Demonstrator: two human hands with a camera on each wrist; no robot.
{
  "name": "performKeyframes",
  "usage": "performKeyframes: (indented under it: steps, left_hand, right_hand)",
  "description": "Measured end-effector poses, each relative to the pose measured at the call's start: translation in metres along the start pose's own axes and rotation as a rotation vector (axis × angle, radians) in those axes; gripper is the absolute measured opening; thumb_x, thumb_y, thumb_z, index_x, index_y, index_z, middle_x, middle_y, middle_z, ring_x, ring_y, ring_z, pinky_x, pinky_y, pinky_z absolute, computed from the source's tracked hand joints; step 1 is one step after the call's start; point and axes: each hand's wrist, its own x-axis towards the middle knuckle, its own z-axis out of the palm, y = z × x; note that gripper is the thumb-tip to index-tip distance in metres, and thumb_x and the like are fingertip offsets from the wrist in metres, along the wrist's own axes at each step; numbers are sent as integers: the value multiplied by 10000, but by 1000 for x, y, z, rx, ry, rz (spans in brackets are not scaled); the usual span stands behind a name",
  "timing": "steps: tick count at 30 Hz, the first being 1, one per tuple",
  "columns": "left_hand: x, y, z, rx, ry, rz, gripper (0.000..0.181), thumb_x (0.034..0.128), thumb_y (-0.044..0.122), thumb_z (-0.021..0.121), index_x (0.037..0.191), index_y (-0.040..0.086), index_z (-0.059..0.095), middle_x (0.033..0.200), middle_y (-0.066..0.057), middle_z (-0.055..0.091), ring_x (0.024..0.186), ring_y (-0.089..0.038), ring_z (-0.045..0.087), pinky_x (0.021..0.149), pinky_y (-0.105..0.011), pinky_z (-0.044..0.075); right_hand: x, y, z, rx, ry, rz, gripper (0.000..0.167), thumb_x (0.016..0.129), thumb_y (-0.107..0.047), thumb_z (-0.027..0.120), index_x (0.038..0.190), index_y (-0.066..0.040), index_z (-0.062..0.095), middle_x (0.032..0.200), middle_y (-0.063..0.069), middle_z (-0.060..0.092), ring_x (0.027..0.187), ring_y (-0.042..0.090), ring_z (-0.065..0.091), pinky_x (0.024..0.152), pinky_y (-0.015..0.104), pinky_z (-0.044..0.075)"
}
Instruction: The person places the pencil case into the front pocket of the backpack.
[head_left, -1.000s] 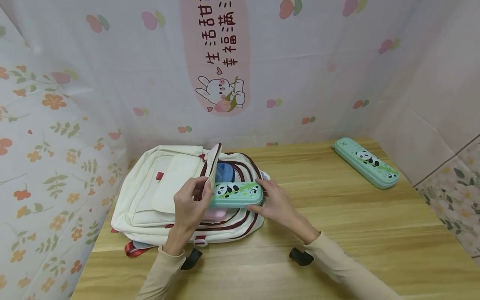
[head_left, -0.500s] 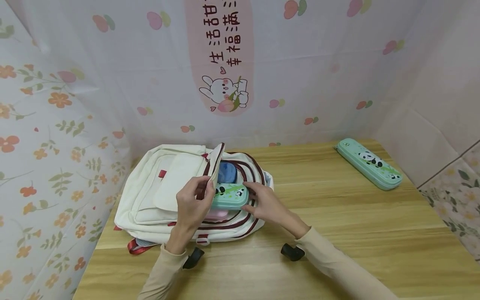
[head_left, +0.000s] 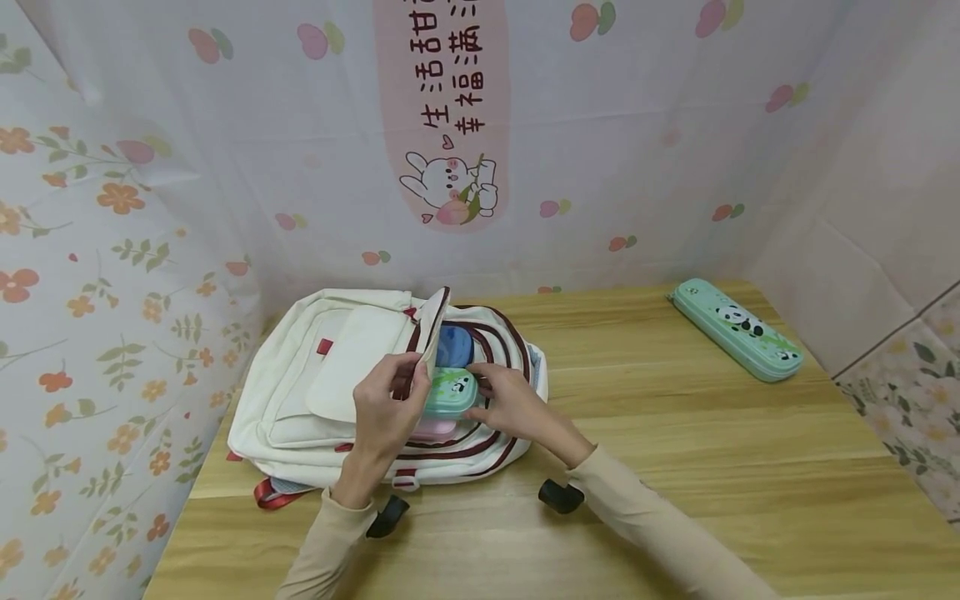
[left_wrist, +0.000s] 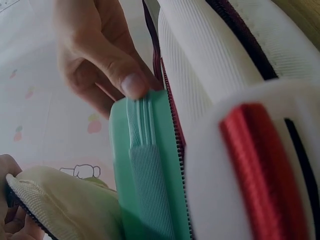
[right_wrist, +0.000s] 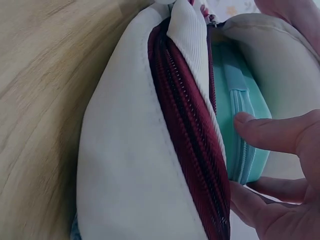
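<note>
Mint green with panda prints, the pencil case lies partly inside the front pocket of the white backpack, its outer end sticking out at the mouth. I judge a snag the likeliest trouble: the zip teeth run right along its side, so a skewed push could catch them on the fabric. If I let the pocket flap slip, it could drop over the case and block the way. The blue item and the pink item, on either side, might also jam it or get shoved askew. My left hand pinches the flap's edge, lifting it away. My right hand grasps the case's outer end, parted only by the case itself: thumb against its zipped side, fingers around the opposite side.
</note>
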Motion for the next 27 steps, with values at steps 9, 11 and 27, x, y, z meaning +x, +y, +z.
performKeyframes:
  steps: [9, 11, 27]
  left_hand:
    - [-3, -3, 0, -15, -25, 3, 152, 825, -97, 677, 965, -43, 705, 758, -112, 682, 547, -119, 554, 476, -183, 427]
    - [-4, -4, 0, -12, -25, 3, 150, 821, -94, 679, 958, -40, 706, 754, -106, 681, 544, -120, 553, 470, -208, 432]
    - [-10, -9, 3, 18, -50, -10, 123, 796, -69, 685, 900, -5, 699, 667, -49, 636, 525, -87, 519, 476, -149, 389]
  right_hand:
    - [2, -4, 6, -30, -15, -11, 616, 805, -147, 850, 1323, 49, 579, 1283, 192, 664, 1136, 300, 669, 928, 409, 571]
    - [0, -4, 5, -39, -16, -24, 615, 807, -157, 850, 1319, 47, 578, 1269, 183, 671, 1120, 296, 677, 919, 411, 575]
    - [-19, 19, -35, 20, 76, -40, 534, 873, -99, 760, 1330, 94, 562, 1303, 265, 636, 1091, 392, 684, 911, 461, 581]
